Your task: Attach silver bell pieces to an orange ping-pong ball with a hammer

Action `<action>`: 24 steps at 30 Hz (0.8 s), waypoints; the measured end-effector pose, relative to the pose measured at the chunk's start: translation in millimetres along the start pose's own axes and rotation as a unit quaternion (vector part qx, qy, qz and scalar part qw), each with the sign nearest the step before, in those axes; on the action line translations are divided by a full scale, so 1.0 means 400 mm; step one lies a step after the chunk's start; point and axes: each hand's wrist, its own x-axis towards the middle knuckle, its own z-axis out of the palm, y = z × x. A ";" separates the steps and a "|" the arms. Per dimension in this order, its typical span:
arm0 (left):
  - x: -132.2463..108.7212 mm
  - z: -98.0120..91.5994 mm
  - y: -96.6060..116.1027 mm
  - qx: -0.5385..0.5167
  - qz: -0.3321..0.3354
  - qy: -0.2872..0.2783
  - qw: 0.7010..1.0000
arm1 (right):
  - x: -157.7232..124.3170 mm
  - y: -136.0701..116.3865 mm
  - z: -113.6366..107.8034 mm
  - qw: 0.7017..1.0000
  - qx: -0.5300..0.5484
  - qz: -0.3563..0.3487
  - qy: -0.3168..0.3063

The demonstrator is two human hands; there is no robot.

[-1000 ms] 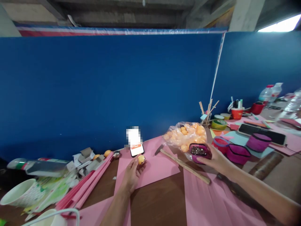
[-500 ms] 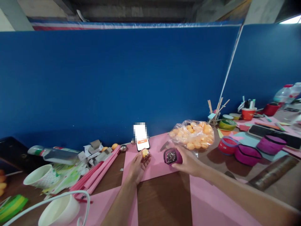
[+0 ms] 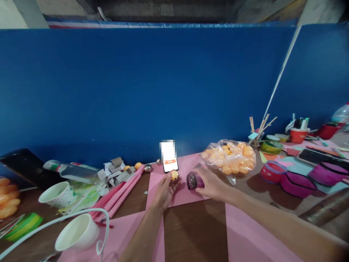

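My left hand (image 3: pixel 165 192) is closed around a small yellow ball (image 3: pixel 175 176), which has a darker, shiny patch on it. To its right my right hand (image 3: pixel 211 183) grips a purple fabric cup (image 3: pixel 200 181) from the side. This cup is tipped, its dark-rimmed mouth facing my left hand, and small dark glittering bits show inside. A short gap separates cup and ball. Both hands are over a pink sheet (image 3: pixel 185 198), just in front of a propped phone (image 3: pixel 171 166) with a lit screen.
A clear bag of orange balls (image 3: pixel 230 158) sits right of my hands, with purple fabric rings (image 3: pixel 297 184) beyond it. On the left lie pink strips (image 3: pixel 122 189), small boxes (image 3: pixel 116 165), a plastic bottle (image 3: pixel 71 171) and white cups (image 3: pixel 77 233). A blue partition (image 3: pixel 174 83) stands behind.
The purple cup has tipped further, its mouth turning left toward my left hand. My left hand still holds the ball. My view has swung slightly left.
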 end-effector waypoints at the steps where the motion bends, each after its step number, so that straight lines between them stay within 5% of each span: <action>1: 0.002 -0.001 -0.001 -0.001 0.000 0.000 1.000 | 0.003 -0.001 0.002 1.000 0.000 -0.004 0.000; 24: 0.006 -0.001 -0.004 0.007 -0.008 0.000 1.000 | 0.034 0.018 0.034 0.997 -0.034 -0.074 -0.006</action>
